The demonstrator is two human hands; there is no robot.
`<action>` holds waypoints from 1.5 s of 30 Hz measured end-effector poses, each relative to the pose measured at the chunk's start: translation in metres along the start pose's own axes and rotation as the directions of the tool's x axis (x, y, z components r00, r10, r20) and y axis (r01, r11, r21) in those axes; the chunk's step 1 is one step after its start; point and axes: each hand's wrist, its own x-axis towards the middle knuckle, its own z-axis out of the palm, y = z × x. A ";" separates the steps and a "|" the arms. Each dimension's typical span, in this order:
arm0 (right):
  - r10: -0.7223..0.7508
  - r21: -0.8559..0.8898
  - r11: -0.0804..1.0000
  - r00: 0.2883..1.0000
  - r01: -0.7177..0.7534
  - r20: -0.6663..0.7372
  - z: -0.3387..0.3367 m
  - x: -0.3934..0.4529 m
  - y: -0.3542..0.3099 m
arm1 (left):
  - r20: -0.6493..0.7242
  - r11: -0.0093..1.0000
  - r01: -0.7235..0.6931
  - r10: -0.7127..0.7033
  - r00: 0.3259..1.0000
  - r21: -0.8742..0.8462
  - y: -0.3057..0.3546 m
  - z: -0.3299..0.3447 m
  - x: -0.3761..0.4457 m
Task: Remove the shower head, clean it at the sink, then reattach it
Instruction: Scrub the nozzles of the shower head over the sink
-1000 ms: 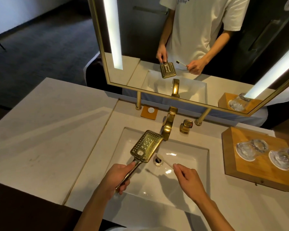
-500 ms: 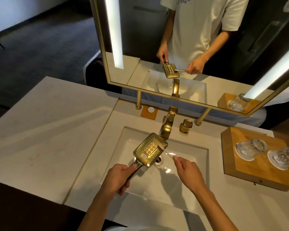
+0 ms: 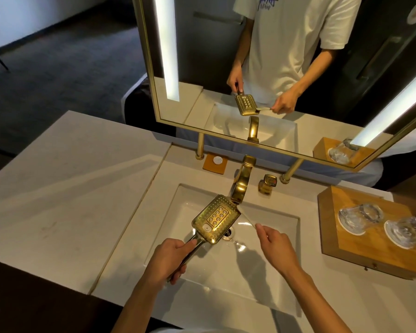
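The left hand [image 3: 168,258] has its fingers wrapped round the handle of the gold shower head [image 3: 216,222], held face up over the sink [image 3: 269,219], just below the tap [image 3: 241,186]. The right hand [image 3: 275,246] pinches a thin brush [image 3: 246,217] whose tip touches the head's right edge.

Pale stone countertop [image 3: 65,188] carries an inset white basin [image 3: 269,217]. On it: gold faucet [image 3: 241,181], gold handle [image 3: 267,185], wooden tray [image 3: 332,236], and a small orange square [image 3: 215,162], possibly a coaster.
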 end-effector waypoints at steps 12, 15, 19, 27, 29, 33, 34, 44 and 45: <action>0.055 -0.014 0.998 0.998 -0.055 0.010 0.000 0.001 0.000 | 0.001 1.000 0.010 -0.010 1.000 0.026 -0.006 0.000 0.003; 0.066 -0.005 0.998 0.997 -0.066 0.035 0.000 0.001 -0.002 | 0.007 1.000 0.003 -0.003 1.000 0.023 -0.005 0.000 0.003; -0.029 -0.036 0.999 0.983 0.036 0.181 0.023 -0.023 -0.008 | -0.001 1.000 0.006 -0.006 1.000 0.017 -0.006 0.000 0.002; 0.035 -0.046 0.998 0.999 -0.034 0.039 -0.002 0.002 -0.018 | 0.007 1.000 0.007 -0.007 1.000 0.022 -0.009 0.002 0.000; -0.005 -0.081 0.997 0.996 0.012 0.087 0.007 -0.007 -0.025 | 0.006 0.999 0.001 -0.001 1.000 0.032 -0.009 0.002 0.001; -0.110 -0.185 0.973 0.980 0.140 0.164 0.027 -0.028 -0.027 | 0.011 0.996 -0.020 0.019 1.000 0.083 -0.010 0.002 0.003; -0.103 -0.197 0.971 0.983 0.133 0.154 0.025 -0.025 -0.027 | 0.012 0.995 -0.021 0.019 1.000 0.094 -0.010 0.002 0.003; 0.018 -0.208 0.978 0.983 0.021 0.183 0.016 -0.019 -0.029 | -0.010 0.983 -0.029 0.032 0.999 0.180 -0.010 0.006 0.005; 0.003 -0.207 0.978 0.978 0.041 0.210 0.021 -0.023 -0.028 | -0.014 0.980 -0.030 0.033 0.999 0.196 -0.010 0.006 0.006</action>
